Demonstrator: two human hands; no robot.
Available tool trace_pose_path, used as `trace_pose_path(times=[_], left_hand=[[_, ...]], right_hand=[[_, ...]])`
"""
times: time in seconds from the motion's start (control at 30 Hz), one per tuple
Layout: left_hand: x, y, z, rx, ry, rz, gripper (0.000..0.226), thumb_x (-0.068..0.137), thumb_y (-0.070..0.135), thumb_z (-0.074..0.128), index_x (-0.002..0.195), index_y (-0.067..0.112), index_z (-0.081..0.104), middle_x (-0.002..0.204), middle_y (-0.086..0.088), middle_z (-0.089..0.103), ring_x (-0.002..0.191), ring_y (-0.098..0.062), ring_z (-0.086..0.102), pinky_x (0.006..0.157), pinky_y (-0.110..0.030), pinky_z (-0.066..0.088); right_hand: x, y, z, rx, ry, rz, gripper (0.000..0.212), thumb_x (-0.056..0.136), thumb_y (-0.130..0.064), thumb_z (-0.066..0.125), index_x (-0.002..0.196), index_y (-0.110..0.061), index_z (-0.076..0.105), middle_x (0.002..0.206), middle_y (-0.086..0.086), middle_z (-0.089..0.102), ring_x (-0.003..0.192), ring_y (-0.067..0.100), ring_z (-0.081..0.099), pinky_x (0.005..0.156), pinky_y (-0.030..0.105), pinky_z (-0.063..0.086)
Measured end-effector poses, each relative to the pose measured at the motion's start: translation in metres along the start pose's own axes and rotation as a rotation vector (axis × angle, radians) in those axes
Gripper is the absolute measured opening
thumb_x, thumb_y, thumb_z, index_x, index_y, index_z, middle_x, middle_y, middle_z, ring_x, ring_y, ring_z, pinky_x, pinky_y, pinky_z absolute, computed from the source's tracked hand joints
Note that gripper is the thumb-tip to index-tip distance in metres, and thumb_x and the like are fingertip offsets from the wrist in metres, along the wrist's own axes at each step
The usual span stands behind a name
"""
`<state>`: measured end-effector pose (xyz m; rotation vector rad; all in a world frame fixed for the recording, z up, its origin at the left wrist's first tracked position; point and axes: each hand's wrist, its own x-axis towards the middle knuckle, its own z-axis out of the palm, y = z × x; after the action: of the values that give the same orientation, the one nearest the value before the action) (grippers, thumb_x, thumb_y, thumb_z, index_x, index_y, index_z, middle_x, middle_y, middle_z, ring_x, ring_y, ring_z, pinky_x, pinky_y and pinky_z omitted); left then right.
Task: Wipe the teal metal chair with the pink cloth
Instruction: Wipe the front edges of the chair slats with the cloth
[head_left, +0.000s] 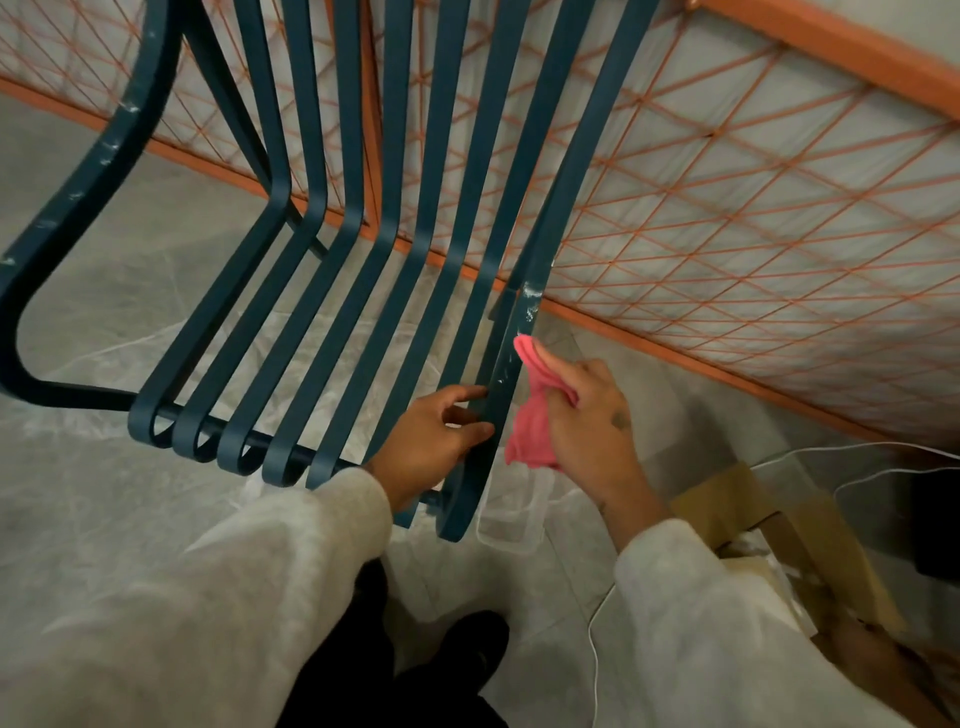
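The teal metal chair (332, 291) fills the upper left, its curved slats running from the back down to the seat's front edge. White smears show on its rightmost slat and on the left armrest. My left hand (431, 436) grips the rightmost slat near the seat's front, fingers wrapped around it. My right hand (587, 415) is just right of that slat and holds the bunched pink cloth (535, 415). The cloth's top corner is beside the slat, below the white smears.
An orange-framed lattice panel (727, 208) leans along the wall behind the chair. An opened cardboard box (769, 525) and a white cable (592, 639) lie on the grey floor at the right. Thin plastic sheeting lies under the chair. My dark shoe (467, 649) is below.
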<state>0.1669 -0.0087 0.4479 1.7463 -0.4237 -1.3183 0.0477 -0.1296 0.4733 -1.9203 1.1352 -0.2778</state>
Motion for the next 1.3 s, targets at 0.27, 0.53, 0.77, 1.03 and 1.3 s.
trace_pose_path(times=[0.27, 0.53, 0.77, 1.03, 1.3], left_hand=[[0.0, -0.004, -0.002, -0.036, -0.019, 0.017, 0.041, 0.09, 0.016, 0.065, 0.127, 0.032, 0.056, 0.111, 0.001, 0.067, 0.103, -0.014, 0.065, 0.088, -0.032, 0.055], [0.002, -0.004, -0.004, -0.015, -0.026, 0.031, 0.044, 0.09, 0.017, 0.064, 0.13, 0.031, 0.053, 0.108, 0.005, 0.067, 0.1, -0.012, 0.065, 0.08, -0.023, 0.054], [0.006, 0.002, -0.009, -0.011, -0.119, 0.022, 0.051, 0.09, 0.018, 0.064, 0.133, 0.039, 0.047, 0.111, 0.006, 0.064, 0.102, -0.011, 0.064, 0.077, -0.024, 0.055], [0.013, 0.008, -0.012, 0.01, -0.18, -0.005, 0.061, 0.089, 0.015, 0.065, 0.137, 0.043, 0.04, 0.107, 0.004, 0.064, 0.097, -0.012, 0.066, 0.071, -0.022, 0.054], [0.014, 0.007, -0.016, -0.023, -0.232, -0.016, 0.06, 0.089, 0.015, 0.066, 0.137, 0.041, 0.041, 0.113, -0.001, 0.066, 0.098, -0.014, 0.068, 0.07, -0.021, 0.057]], right_hand=[[-0.018, 0.006, 0.03, -0.283, -0.003, -0.139, 0.044, 0.096, -0.008, 0.052, 0.135, -0.027, 0.054, 0.13, 0.002, 0.047, 0.112, 0.01, 0.049, 0.098, 0.015, 0.038], [-0.005, 0.004, 0.023, -0.315, -0.012, -0.092, 0.05, 0.095, -0.003, 0.052, 0.136, -0.033, 0.052, 0.131, 0.002, 0.044, 0.105, 0.012, 0.05, 0.089, 0.008, 0.038], [-0.028, 0.015, 0.03, -0.211, -0.077, -0.213, 0.049, 0.095, -0.002, 0.053, 0.133, -0.033, 0.055, 0.127, 0.0, 0.047, 0.111, 0.01, 0.05, 0.102, 0.023, 0.045], [0.0, 0.01, 0.031, -0.221, 0.055, -0.104, 0.049, 0.095, -0.001, 0.049, 0.132, -0.034, 0.056, 0.129, -0.002, 0.046, 0.11, 0.008, 0.05, 0.099, 0.012, 0.038], [-0.034, 0.012, 0.036, -0.118, -0.04, -0.126, 0.032, 0.096, -0.008, 0.053, 0.124, -0.024, 0.059, 0.111, -0.017, 0.047, 0.09, -0.013, 0.052, 0.069, -0.006, 0.04]])
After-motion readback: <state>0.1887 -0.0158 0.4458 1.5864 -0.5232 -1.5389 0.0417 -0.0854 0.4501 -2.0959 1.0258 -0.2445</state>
